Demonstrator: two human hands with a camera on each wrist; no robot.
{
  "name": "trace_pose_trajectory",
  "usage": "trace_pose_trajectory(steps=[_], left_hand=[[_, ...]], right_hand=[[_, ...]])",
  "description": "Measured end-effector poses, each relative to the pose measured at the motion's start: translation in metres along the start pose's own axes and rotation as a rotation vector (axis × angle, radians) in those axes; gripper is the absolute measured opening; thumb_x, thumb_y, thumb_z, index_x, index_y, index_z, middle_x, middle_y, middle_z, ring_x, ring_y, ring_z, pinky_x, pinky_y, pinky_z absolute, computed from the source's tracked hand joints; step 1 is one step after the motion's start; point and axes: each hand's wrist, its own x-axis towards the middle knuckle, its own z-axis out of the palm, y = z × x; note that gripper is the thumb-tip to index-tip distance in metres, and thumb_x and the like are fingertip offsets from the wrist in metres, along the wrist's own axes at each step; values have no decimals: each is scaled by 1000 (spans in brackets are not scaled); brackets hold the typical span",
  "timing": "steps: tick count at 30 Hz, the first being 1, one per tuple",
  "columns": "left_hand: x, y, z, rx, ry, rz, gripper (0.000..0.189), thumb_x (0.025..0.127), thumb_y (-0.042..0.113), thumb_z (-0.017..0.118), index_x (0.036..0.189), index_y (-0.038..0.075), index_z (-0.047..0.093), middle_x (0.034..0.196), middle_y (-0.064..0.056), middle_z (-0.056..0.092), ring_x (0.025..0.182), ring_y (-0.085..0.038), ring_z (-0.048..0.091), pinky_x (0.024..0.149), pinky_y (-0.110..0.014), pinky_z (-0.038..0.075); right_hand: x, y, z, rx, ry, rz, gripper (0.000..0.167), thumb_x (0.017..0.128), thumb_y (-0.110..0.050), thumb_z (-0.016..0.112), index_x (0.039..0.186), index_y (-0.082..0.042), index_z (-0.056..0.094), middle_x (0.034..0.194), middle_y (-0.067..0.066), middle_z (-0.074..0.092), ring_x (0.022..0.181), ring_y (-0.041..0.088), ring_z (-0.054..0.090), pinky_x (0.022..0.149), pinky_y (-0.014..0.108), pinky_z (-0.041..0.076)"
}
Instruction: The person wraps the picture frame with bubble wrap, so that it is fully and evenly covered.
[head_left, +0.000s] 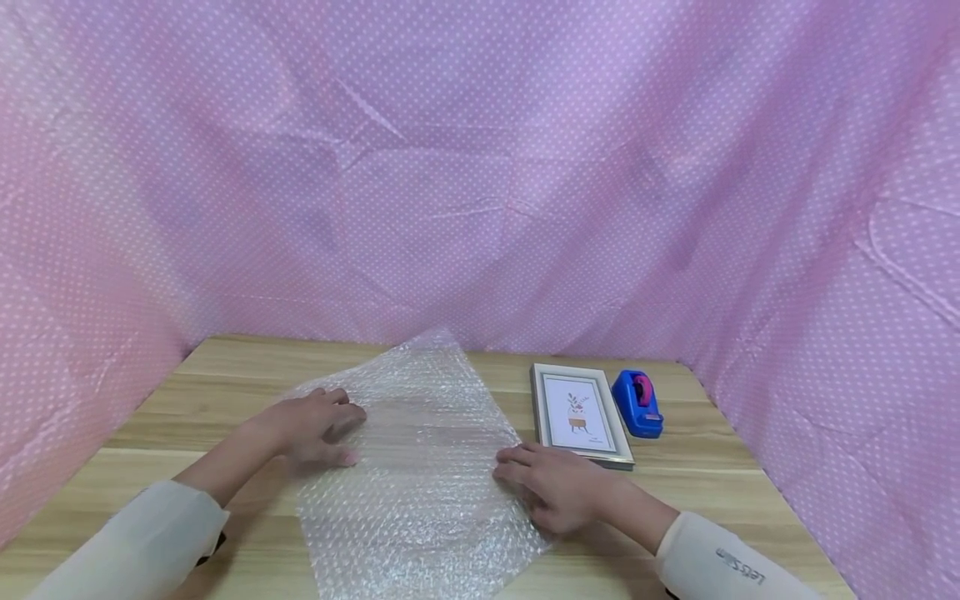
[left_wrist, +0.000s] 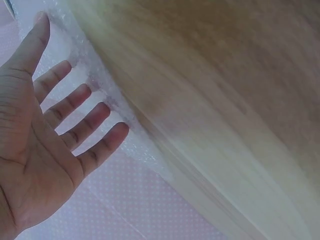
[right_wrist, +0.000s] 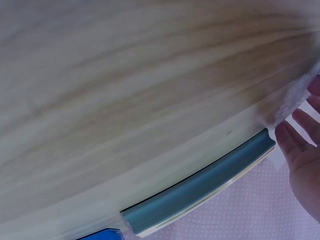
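Observation:
A sheet of clear bubble wrap (head_left: 420,483) lies spread over the wooden table, one corner pointing to the back. My left hand (head_left: 318,429) is at the sheet's left side, its fingers spread and loosely bent; the left wrist view shows the bare palm (left_wrist: 37,165) with nothing in it. On the right edge of the sheet rests my right hand (head_left: 555,487), fingers extended over the plastic. Just beyond that hand lies a picture frame (head_left: 576,412) with a plant drawing, face up. Its side edge (right_wrist: 200,187) shows in the right wrist view, near the right fingers.
A blue tape dispenser (head_left: 637,421) with a pink roll core stands to the right of the frame. Pink dotted cloth (head_left: 450,208) hangs behind and along both sides of the wooden table (head_left: 720,492).

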Motion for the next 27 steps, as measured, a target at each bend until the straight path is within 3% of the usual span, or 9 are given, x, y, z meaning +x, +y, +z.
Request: trace_pose_trajectory(steps=[7, 12, 19, 22, 27], left_hand=[[-8, -1, -4, -47, -29, -24, 73, 79, 65, 77, 135, 19, 63, 125, -9, 57, 114, -38, 58, 92, -63, 52], [-14, -6, -4, -43, -23, -16, 69, 79, 60, 81, 133, 19, 64, 120, -5, 57, 110, -34, 59, 93, -60, 52], [-25, -10, -5, -107, -40, -45, 70, 77, 55, 85, 134, 20, 64, 129, -11, 57, 118, -44, 56, 94, -68, 49], [-27, -11, -5, -117, -31, -38, 71, 76, 56, 85, 134, 19, 64, 127, -10, 57, 117, -42, 57, 92, -67, 51], [-30, -11, -6, -133, -30, -44, 73, 76, 58, 83, 135, 19, 64, 127, -9, 57, 115, -40, 58, 91, -65, 52]], right_hand=[[7, -5, 1, 1, 16, 35, 68, 85, -10, 71, 149, -14, 52, 153, 9, 50, 140, 31, 48, 113, 43, 44], [12, -5, 3, 10, 53, 34, 66, 85, -6, 69, 148, -14, 54, 151, 10, 51, 139, 32, 49, 112, 45, 45], [18, -2, 4, 45, 59, 47, 65, 87, -4, 66, 149, -18, 54, 153, 8, 51, 140, 31, 48, 112, 48, 45], [20, -1, 2, 53, 67, 37, 64, 84, -2, 67, 146, -17, 57, 150, 8, 53, 138, 30, 50, 111, 46, 46], [24, 3, -2, 77, 103, 10, 49, 87, -3, 71, 135, -15, 65, 140, 7, 60, 130, 27, 56, 107, 40, 50]])
